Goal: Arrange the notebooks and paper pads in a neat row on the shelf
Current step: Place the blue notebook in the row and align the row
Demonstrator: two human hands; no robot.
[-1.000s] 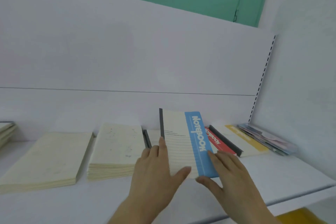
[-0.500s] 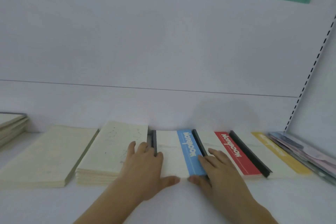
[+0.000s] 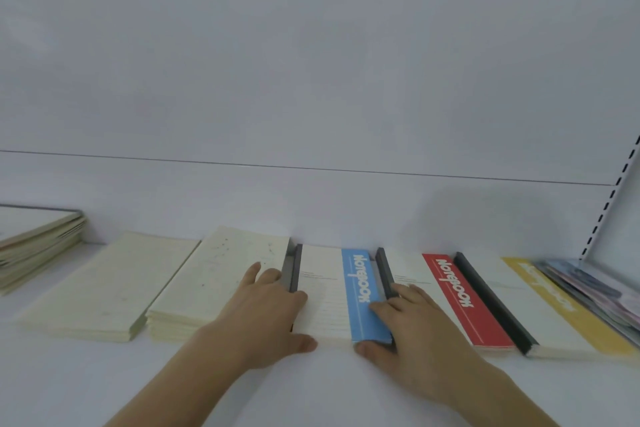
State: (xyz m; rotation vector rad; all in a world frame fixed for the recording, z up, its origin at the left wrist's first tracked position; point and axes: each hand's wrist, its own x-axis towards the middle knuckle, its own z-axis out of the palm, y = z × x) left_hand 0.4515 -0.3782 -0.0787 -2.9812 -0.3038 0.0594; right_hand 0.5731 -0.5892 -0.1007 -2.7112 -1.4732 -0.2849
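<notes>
A notebook with a blue stripe point(image 3: 360, 291) lies flat on the white shelf point(image 3: 311, 388), in a row between a cream paper pad point(image 3: 221, 274) and a red-striped notebook point(image 3: 453, 298). A yellow-striped notebook point(image 3: 540, 305) follows on the right. My left hand point(image 3: 263, 315) rests with straight fingers on the blue notebook's left edge and dark spine. My right hand point(image 3: 412, 326) lies flat on its right edge, thumb at the front corner.
Another cream pad point(image 3: 114, 288) lies left of the first, and a stack of thin notebooks point(image 3: 38, 239) sits at the far left. Colourful booklets point(image 3: 595, 291) lean at the right by the slotted upright. The white back panel stands close behind the row.
The blue notebook was tilted up a second ago; it now lies flat in the row. Both hands have settled onto its side edges.
</notes>
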